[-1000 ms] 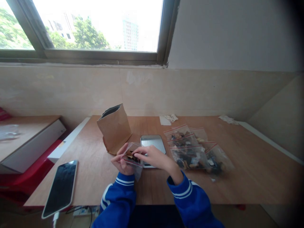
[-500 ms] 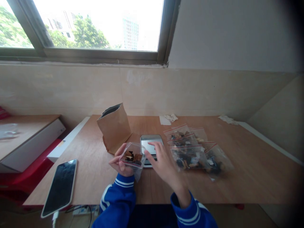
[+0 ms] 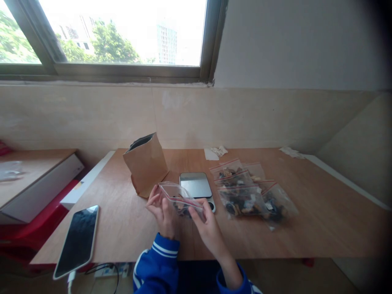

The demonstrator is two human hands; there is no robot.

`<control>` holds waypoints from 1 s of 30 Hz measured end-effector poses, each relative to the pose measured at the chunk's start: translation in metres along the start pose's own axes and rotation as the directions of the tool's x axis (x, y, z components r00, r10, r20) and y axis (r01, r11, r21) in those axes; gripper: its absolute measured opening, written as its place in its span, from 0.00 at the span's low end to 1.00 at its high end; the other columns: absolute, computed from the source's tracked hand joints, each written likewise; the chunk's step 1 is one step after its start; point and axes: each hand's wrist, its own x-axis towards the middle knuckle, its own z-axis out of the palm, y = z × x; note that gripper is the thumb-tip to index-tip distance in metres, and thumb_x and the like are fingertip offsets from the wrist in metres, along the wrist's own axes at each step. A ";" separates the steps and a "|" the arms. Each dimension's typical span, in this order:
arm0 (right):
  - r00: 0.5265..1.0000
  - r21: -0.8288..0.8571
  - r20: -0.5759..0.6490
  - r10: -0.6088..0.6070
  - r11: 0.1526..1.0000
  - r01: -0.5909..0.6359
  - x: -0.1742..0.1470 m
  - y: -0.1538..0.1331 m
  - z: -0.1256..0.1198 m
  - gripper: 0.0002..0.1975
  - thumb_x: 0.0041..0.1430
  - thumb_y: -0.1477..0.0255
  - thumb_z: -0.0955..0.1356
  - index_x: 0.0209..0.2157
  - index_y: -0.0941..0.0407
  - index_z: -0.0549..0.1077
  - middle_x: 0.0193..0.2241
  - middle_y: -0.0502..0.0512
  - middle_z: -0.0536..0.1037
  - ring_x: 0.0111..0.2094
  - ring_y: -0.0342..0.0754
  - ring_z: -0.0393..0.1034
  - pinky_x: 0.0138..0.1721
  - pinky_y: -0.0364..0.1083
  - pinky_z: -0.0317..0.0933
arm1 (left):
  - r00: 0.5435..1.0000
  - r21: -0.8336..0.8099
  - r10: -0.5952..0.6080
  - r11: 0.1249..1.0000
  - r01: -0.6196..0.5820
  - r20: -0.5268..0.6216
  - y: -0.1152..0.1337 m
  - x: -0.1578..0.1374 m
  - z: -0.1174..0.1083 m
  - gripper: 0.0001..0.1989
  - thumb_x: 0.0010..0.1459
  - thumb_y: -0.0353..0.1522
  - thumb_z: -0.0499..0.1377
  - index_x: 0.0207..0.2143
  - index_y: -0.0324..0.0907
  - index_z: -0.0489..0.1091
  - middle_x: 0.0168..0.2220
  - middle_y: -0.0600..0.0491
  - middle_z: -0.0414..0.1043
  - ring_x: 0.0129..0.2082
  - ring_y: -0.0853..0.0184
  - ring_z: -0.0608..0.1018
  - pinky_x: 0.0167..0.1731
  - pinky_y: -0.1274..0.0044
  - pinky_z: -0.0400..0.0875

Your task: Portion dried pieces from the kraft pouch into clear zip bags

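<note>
Between my hands is a clear zip-lock bag with a red seal line, its mouth spread apart and brown and dark dried pieces inside. My left hand holds the bag's left edge, fingers partly bent. At the opposite edge, my right hand pinches the rim between thumb and fingers. Just behind the bag lies a small digital scale with a bare silver plate; the bag and my right hand cover part of its front. An opened brown paper pouch stands behind my left hand.
Several filled zip-lock bags lie heaped to the right of the scale. A phone with a white charging cable lies at the table's left front edge. Crumpled tissue is at the back, near the wall. A red stool stands at left.
My right hand has come down from over the scale and now grips the bag's right rim. The bag has turned, and its mouth is spread wider. My left hand has shifted slightly right.
</note>
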 end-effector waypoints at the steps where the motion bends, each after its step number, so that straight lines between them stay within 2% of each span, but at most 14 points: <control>1: 1.000 -0.002 -0.020 0.001 1.000 -0.001 0.000 -0.001 -0.004 0.14 0.60 0.59 0.65 0.41 0.54 0.67 0.42 0.57 0.78 0.46 0.52 0.73 0.48 0.48 0.65 | 0.996 0.002 -0.084 0.996 0.084 0.025 0.003 0.002 -0.002 0.14 0.58 0.39 0.58 0.43 0.44 0.59 0.55 0.46 0.64 0.55 0.61 0.69 0.53 0.66 0.63; 4: 0.997 -0.013 -0.077 -0.004 1.000 0.003 -0.004 -0.003 -0.012 0.17 0.61 0.57 0.63 0.43 0.54 0.69 0.43 0.56 0.78 0.47 0.51 0.72 0.49 0.47 0.65 | 0.939 0.028 -0.283 0.959 0.283 0.195 0.007 0.008 -0.008 0.17 0.57 0.42 0.58 0.44 0.42 0.64 0.43 0.48 0.72 0.44 0.63 0.75 0.46 0.70 0.68; 6: 0.998 -0.055 -0.065 -0.006 0.998 0.003 -0.005 -0.004 -0.016 0.18 0.62 0.55 0.61 0.43 0.54 0.71 0.43 0.56 0.78 0.47 0.51 0.72 0.48 0.47 0.65 | 0.907 0.061 -0.318 0.948 0.314 0.276 0.007 0.011 -0.010 0.16 0.57 0.43 0.57 0.40 0.41 0.67 0.37 0.50 0.73 0.38 0.64 0.75 0.41 0.73 0.69; 8: 1.000 -0.123 -0.028 -0.008 0.992 0.005 -0.006 -0.004 -0.020 0.21 0.63 0.55 0.59 0.41 0.54 0.72 0.40 0.57 0.79 0.45 0.52 0.73 0.47 0.47 0.65 | 0.920 0.082 -0.277 0.961 0.264 0.277 0.006 0.012 -0.013 0.15 0.57 0.43 0.57 0.37 0.41 0.67 0.33 0.53 0.72 0.35 0.66 0.74 0.37 0.75 0.68; 11: 1.000 -0.240 0.022 -0.022 0.970 0.027 -0.006 -0.003 -0.031 0.23 0.64 0.55 0.58 0.41 0.56 0.75 0.40 0.58 0.79 0.44 0.54 0.73 0.47 0.48 0.65 | 0.952 0.170 -0.167 0.977 0.126 0.256 0.002 0.012 -0.020 0.13 0.58 0.43 0.56 0.34 0.42 0.66 0.31 0.55 0.69 0.31 0.68 0.72 0.34 0.77 0.66; 14: 0.991 -0.319 0.132 0.001 0.947 0.041 -0.007 -0.003 -0.044 0.24 0.64 0.55 0.58 0.42 0.56 0.77 0.39 0.58 0.80 0.45 0.56 0.73 0.48 0.51 0.64 | 0.949 0.295 -0.109 0.955 0.018 0.295 -0.003 0.014 -0.030 0.12 0.57 0.42 0.57 0.34 0.42 0.67 0.28 0.57 0.66 0.28 0.69 0.69 0.32 0.77 0.65; 17: 0.977 -0.335 0.212 0.027 0.941 0.047 -0.010 -0.004 -0.055 0.23 0.66 0.58 0.57 0.48 0.54 0.75 0.44 0.57 0.79 0.49 0.56 0.71 0.53 0.54 0.62 | 0.939 0.358 -0.107 0.934 -0.018 0.327 -0.008 0.019 -0.040 0.12 0.56 0.41 0.58 0.36 0.42 0.68 0.26 0.57 0.66 0.26 0.69 0.69 0.31 0.77 0.65; 20: 0.975 -0.330 0.222 0.007 0.941 0.069 -0.012 -0.005 -0.059 0.21 0.66 0.60 0.58 0.50 0.52 0.74 0.49 0.56 0.76 0.52 0.55 0.68 0.56 0.54 0.59 | 0.935 0.350 -0.110 0.936 -0.016 0.337 -0.008 0.022 -0.047 0.14 0.55 0.42 0.60 0.38 0.42 0.68 0.27 0.56 0.67 0.27 0.68 0.71 0.30 0.77 0.66; 23: 0.983 -0.311 0.181 -0.010 0.948 0.067 -0.011 -0.002 -0.058 0.20 0.65 0.59 0.59 0.48 0.54 0.75 0.46 0.57 0.78 0.49 0.55 0.71 0.52 0.52 0.62 | 0.925 0.302 -0.119 0.953 0.006 0.360 -0.003 0.020 -0.048 0.15 0.56 0.43 0.57 0.39 0.42 0.68 0.30 0.54 0.70 0.30 0.67 0.73 0.32 0.76 0.68; 26: 0.998 -0.248 0.056 0.006 0.969 0.008 -0.008 0.009 -0.055 0.22 0.63 0.56 0.61 0.44 0.56 0.76 0.42 0.59 0.79 0.46 0.56 0.72 0.48 0.51 0.65 | 0.927 0.219 -0.148 0.973 0.074 0.345 -0.001 0.012 -0.044 0.16 0.59 0.45 0.54 0.37 0.42 0.69 0.34 0.52 0.72 0.34 0.67 0.74 0.34 0.77 0.69; 30: 0.995 -0.104 -0.094 0.035 0.994 -0.045 -0.003 0.028 -0.052 0.23 0.60 0.53 0.62 0.37 0.58 0.77 0.38 0.61 0.80 0.42 0.56 0.74 0.46 0.52 0.67 | 0.922 0.154 -0.302 0.950 0.271 0.243 -0.008 -0.004 -0.034 0.16 0.56 0.45 0.57 0.33 0.41 0.69 0.24 0.57 0.67 0.23 0.72 0.69 0.22 0.81 0.63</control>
